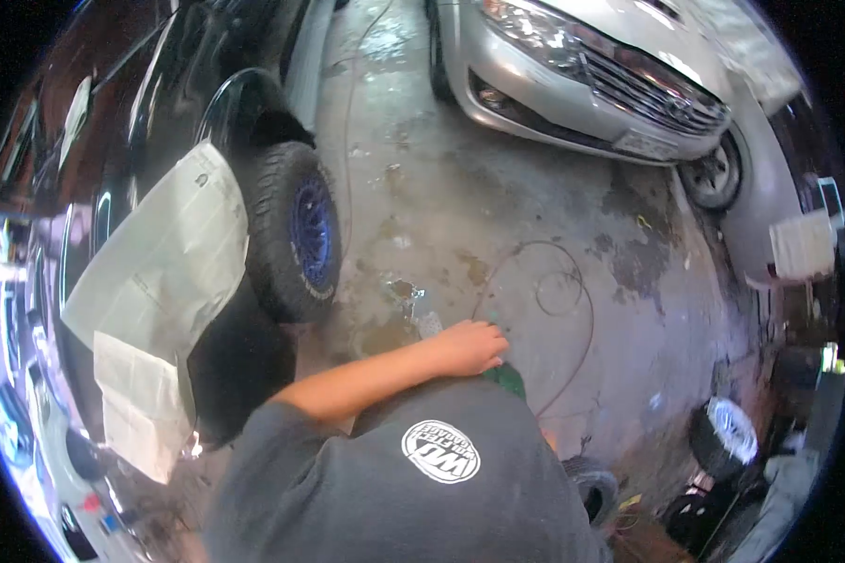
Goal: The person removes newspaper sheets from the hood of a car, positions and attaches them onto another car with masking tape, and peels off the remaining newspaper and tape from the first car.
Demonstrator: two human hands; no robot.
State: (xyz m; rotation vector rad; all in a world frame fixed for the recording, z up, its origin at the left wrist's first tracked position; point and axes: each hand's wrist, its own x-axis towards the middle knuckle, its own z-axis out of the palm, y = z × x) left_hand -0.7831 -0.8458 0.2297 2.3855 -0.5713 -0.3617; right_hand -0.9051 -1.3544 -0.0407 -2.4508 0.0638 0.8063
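My left arm reaches across the front of my dark grey shirt (347,479), which has a round white logo. My left hand (469,347) is closed, its fingers curled down and seen from the back. Whatever lies in its grip is hidden. Just below the fingers shows part of a green object (507,378); its kind and whether the hand holds it cannot be made out. Beyond the hand a thin reddish hose (587,328) loops over the concrete floor (413,188). My right hand is out of sight.
At left stands a dark vehicle with a chunky tire on a blue wheel (312,233); pale paper sheets (164,258) cover its side. A silver car (573,84) stands ahead. A loose wheel (728,432) and a tire (591,483) lie at right. Wet patches mark the floor.
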